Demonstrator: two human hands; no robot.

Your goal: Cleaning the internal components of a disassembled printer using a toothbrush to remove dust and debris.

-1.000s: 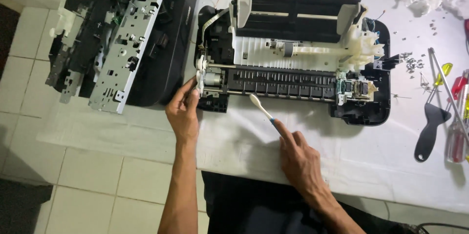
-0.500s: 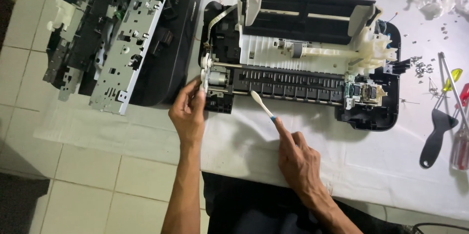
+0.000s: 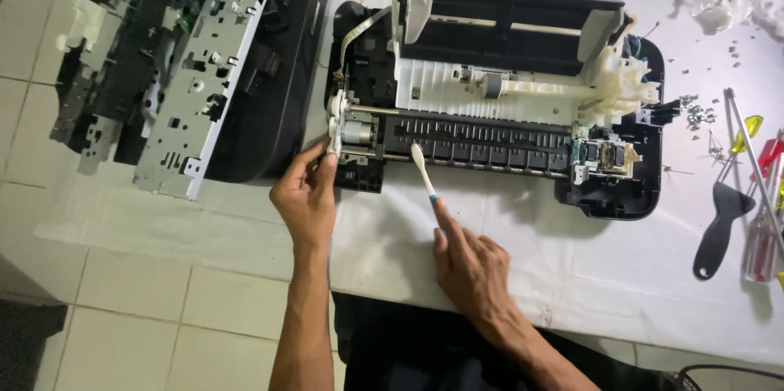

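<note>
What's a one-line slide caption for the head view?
Left hand turns printer gear; right hand holds toothbrush.

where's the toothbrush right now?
Head view, centre: the white toothbrush with a blue handle is in the right hand, its head against the front of the opened black printer base, right of the left hand.

Black-and-white printer chassis [image 3: 490, 125], white toothbrush [image 3: 422, 169]

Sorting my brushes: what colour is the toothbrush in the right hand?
White, with a blue section on the handle: the toothbrush in the right hand, head view.
</note>
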